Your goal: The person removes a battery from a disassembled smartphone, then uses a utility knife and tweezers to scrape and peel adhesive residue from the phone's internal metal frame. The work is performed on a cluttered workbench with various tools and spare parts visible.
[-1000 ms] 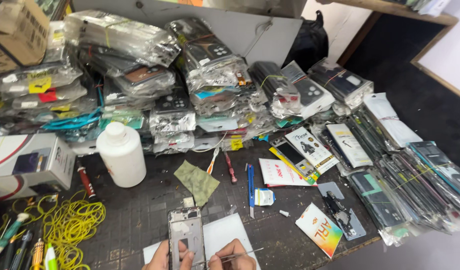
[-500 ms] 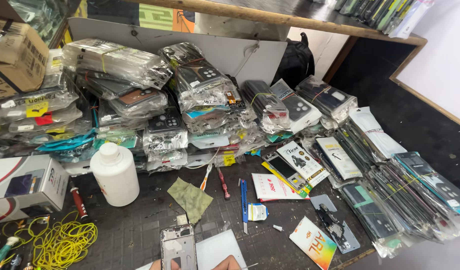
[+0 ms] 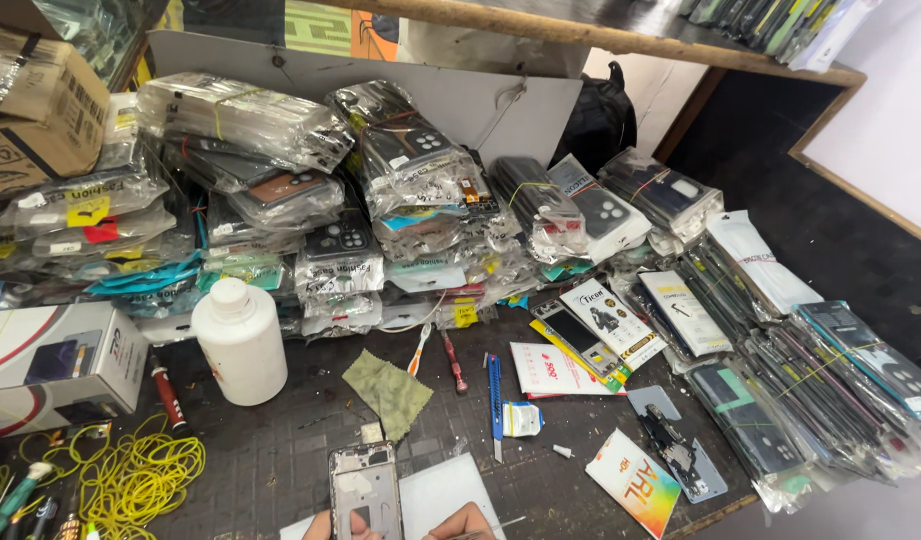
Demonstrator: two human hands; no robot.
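Metal phone frame sat at six o'clock; the view had tilted upward, so both hands slid nearly out. Left hand steadied it; right hand pinched a thin tool.

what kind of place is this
Most likely a phone repair bench: an opened phone frame lies by the hands, bagged phone parts are stacked behind, and small screwdrivers lie on the dark mat.
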